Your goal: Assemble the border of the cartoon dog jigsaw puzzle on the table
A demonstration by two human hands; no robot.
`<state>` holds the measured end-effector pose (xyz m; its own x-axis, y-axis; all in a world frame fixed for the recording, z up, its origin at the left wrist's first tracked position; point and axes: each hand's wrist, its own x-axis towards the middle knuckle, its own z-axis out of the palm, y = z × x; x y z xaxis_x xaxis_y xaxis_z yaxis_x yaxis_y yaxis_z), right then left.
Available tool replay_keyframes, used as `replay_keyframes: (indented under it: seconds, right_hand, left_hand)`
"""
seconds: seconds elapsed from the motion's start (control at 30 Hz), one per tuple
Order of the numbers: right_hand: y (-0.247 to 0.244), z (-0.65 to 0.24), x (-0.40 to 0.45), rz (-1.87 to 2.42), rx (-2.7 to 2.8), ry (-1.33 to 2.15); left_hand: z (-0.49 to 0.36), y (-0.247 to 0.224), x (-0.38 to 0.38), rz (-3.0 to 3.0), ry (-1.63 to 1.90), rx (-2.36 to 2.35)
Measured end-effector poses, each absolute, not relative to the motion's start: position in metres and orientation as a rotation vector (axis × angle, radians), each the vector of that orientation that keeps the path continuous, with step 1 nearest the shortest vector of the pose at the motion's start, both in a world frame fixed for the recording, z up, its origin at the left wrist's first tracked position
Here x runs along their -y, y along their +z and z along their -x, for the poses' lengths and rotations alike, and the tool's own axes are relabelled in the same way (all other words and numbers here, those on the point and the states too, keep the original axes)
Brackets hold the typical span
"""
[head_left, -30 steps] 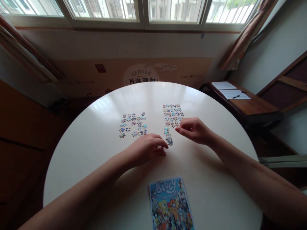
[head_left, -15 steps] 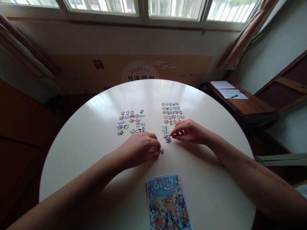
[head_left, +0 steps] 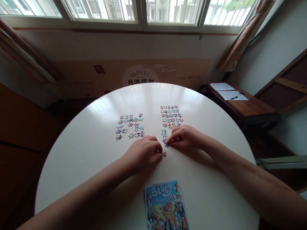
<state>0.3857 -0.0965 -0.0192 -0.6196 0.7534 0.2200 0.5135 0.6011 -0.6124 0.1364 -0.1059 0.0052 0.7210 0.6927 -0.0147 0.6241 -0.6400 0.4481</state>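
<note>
White table across the frame, left hand at centre, knuckles up, thumb and finger pinched on a small puzzle piece, right hand right of centre, fingertips nearly together at a puzzle strip's lower end, hold unclear.

Papers on wooden desk

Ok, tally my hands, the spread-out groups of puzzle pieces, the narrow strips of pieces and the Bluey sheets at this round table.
Hands: 2 (left hand, right hand)
Spread-out groups: 2 (left group, right group)
Narrow strip: 1
Bluey sheet: 1
Total: 6
</note>
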Motion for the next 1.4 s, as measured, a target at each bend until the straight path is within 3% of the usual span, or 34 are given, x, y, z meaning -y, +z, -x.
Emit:
replay_keyframes:
  seconds: [0.43,1.4]
  right_hand:
    - [-0.016,-0.381,0.099,1.012,2.403,0.674]
    - [-0.008,-0.375,0.104,1.140,2.409,0.629]
  left_hand:
    - [-0.147,-0.014,0.105,-2.504,0.499,-1.030]
    - [-0.144,-0.017,0.111,-2.904,0.616,-0.839]
